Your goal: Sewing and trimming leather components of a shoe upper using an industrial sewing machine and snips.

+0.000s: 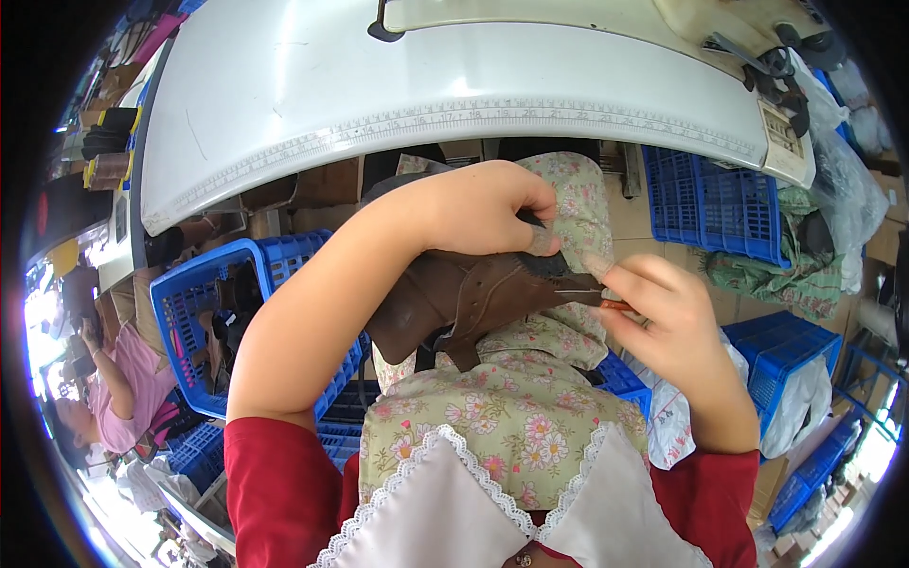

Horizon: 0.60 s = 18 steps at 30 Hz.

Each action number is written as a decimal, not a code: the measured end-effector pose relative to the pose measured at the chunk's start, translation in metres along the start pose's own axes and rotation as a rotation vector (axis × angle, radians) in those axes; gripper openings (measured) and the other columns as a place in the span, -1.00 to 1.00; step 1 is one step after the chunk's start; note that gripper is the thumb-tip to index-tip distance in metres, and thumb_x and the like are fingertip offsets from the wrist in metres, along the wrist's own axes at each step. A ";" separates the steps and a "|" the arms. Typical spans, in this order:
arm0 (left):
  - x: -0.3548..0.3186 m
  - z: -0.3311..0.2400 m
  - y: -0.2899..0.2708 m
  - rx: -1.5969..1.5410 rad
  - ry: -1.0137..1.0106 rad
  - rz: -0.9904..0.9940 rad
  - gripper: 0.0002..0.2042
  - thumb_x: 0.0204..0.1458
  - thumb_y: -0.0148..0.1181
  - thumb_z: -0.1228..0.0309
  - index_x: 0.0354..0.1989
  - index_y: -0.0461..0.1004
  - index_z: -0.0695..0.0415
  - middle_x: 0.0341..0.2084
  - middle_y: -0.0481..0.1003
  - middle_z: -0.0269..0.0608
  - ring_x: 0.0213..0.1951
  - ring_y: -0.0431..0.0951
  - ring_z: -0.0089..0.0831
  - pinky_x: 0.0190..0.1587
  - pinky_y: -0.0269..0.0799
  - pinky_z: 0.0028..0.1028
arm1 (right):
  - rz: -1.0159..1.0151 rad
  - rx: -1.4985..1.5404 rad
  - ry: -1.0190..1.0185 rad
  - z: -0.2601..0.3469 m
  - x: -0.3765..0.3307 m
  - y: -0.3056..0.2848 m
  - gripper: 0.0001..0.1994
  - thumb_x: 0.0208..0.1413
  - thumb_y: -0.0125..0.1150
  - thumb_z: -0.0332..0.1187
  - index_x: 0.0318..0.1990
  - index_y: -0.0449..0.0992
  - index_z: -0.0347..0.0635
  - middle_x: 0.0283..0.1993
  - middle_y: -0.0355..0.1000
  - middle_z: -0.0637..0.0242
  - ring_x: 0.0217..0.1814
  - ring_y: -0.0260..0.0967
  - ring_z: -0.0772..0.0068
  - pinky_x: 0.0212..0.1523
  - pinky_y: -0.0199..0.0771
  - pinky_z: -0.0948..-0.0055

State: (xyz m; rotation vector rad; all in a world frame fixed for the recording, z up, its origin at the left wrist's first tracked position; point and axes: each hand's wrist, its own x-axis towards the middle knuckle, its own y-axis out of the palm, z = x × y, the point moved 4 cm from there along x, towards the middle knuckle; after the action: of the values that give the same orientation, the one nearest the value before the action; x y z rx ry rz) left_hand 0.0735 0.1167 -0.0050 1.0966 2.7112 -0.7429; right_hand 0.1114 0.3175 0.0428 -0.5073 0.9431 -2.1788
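A brown leather shoe upper [464,295] with eyelet holes and a dark padded collar lies over my lap, in front of the table edge. My left hand [488,210] reaches across its top, fingers and thumb pinched on the dark collar edge. At the upper's right end, my right hand [658,295] is closed around a small tool with an orange-red handle [617,305]. A thin metal tip points left from it against the leather. My fingers cover most of the tool, so its exact kind does not show.
Ahead stands a white sewing table [379,85] with a ruler strip along its edge and a machine [568,19] on top. Blue crates stand left [251,248] and right [715,204]; the left one holds dark pieces. A person in pink [133,388] sits far left.
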 end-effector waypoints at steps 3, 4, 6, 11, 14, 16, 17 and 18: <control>-0.002 -0.007 -0.004 0.030 -0.013 -0.005 -0.72 0.03 0.31 0.26 -0.38 0.45 0.26 -0.56 0.40 -0.15 -0.44 0.35 -0.40 -0.35 0.27 -0.36 | 0.017 0.328 0.176 -0.007 -0.003 0.008 -0.58 -0.11 0.40 -0.53 0.00 0.56 -0.13 -0.15 0.46 0.28 -0.21 0.47 0.41 -0.34 0.48 0.44; -0.002 -0.009 -0.006 0.039 -0.028 0.004 -0.72 0.02 0.31 0.26 -0.38 0.45 0.25 -0.55 0.41 -0.15 -0.43 0.36 -0.40 -0.33 0.27 -0.36 | 0.037 0.498 0.224 -0.011 -0.004 0.014 -0.59 -0.11 0.42 -0.52 -0.02 0.57 -0.14 -0.07 0.47 0.28 -0.16 0.47 0.46 -0.31 0.48 0.46; -0.003 -0.007 -0.009 0.055 -0.045 0.018 -0.72 0.02 0.31 0.27 -0.38 0.45 0.25 -0.55 0.41 -0.16 -0.42 0.35 -0.40 -0.33 0.27 -0.37 | 0.036 0.526 0.191 -0.024 -0.003 0.025 -0.57 -0.19 0.44 -0.53 -0.04 0.59 -0.16 -0.01 0.47 0.25 -0.20 0.44 0.49 -0.32 0.47 0.50; -0.013 -0.006 -0.018 0.065 -0.101 0.077 -0.65 0.00 0.30 0.16 -0.29 0.52 0.26 -0.44 0.51 -0.06 -0.34 0.49 -0.25 -0.23 0.37 -0.32 | 0.238 0.679 0.282 -0.025 -0.001 0.037 -0.55 -0.30 0.49 -0.53 -0.11 0.63 -0.20 -0.03 0.50 0.20 -0.24 0.43 0.49 -0.34 0.44 0.53; -0.031 -0.014 -0.038 0.285 -0.211 0.068 -0.50 -0.08 0.35 0.11 -0.05 0.49 0.21 -0.19 0.55 -0.02 -0.12 0.55 -0.18 -0.04 0.40 -0.32 | 0.208 0.685 0.237 -0.028 0.000 0.037 -0.56 -0.31 0.50 -0.53 -0.12 0.63 -0.23 -0.12 0.53 0.20 -0.24 0.43 0.46 -0.34 0.43 0.51; -0.040 -0.011 -0.048 0.328 -0.260 0.048 -0.49 -0.12 0.38 0.11 -0.06 0.49 0.21 -0.22 0.54 -0.03 -0.14 0.54 -0.18 -0.07 0.41 -0.32 | 0.228 0.648 0.197 -0.030 0.002 0.036 -0.56 -0.31 0.51 -0.53 -0.12 0.63 -0.25 -0.15 0.54 0.18 -0.24 0.45 0.42 -0.36 0.43 0.50; -0.043 -0.009 -0.053 0.366 -0.309 0.029 -0.47 -0.16 0.41 0.11 -0.08 0.49 0.21 -0.25 0.54 -0.04 -0.16 0.54 -0.18 -0.09 0.41 -0.33 | 0.223 0.649 0.190 -0.032 0.002 0.038 -0.56 -0.31 0.51 -0.53 -0.12 0.63 -0.25 -0.15 0.54 0.18 -0.24 0.45 0.42 -0.36 0.43 0.50; -0.045 -0.011 -0.053 0.298 -0.308 0.027 -0.45 -0.28 0.48 0.16 -0.12 0.47 0.21 -0.29 0.53 -0.07 -0.20 0.53 -0.20 -0.13 0.41 -0.34 | 0.188 0.669 0.156 -0.033 0.000 0.040 -0.56 -0.30 0.51 -0.53 -0.13 0.63 -0.25 -0.16 0.54 0.18 -0.24 0.44 0.41 -0.36 0.42 0.50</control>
State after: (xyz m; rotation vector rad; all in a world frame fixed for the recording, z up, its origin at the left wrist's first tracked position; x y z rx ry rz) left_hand 0.0710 0.0619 0.0385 0.9728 2.3752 -1.2296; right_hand 0.1096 0.3132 -0.0092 0.0709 0.2736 -2.2094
